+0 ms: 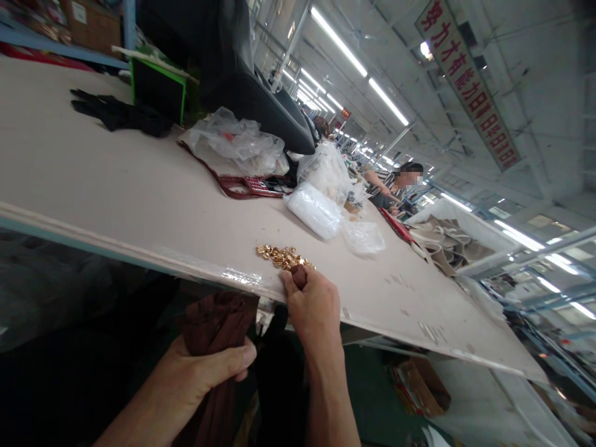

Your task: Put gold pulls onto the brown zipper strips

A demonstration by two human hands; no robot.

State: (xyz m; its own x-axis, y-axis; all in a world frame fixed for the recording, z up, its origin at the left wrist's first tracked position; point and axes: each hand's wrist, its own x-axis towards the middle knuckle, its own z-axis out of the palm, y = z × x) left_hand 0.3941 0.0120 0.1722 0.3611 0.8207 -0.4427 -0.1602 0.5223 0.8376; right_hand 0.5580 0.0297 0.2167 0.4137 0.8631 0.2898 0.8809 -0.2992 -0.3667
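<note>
My left hand [205, 372] is wrapped round a bundle of dark brown fabric strips [216, 320], just below the table's front edge. The strips hang down past my wrist. At the edge, my right hand [314, 301] pinches a brown strip end [298, 276] between thumb and fingers. Whether it joins the bundle in my left hand I cannot tell. Touching my right fingertips is a small heap of shiny gold metal pieces [282, 254], too small to make out exactly. Part of the heap is hidden behind that hand.
On the table [139, 198] lie clear plastic bags [316, 208], a red-trimmed piece with a calculator [258, 186] and a black glove-like cloth [121, 115]. A black chair [261, 93] stands behind. Further right, a person [395, 186] works near a bin of beige pieces [447, 239].
</note>
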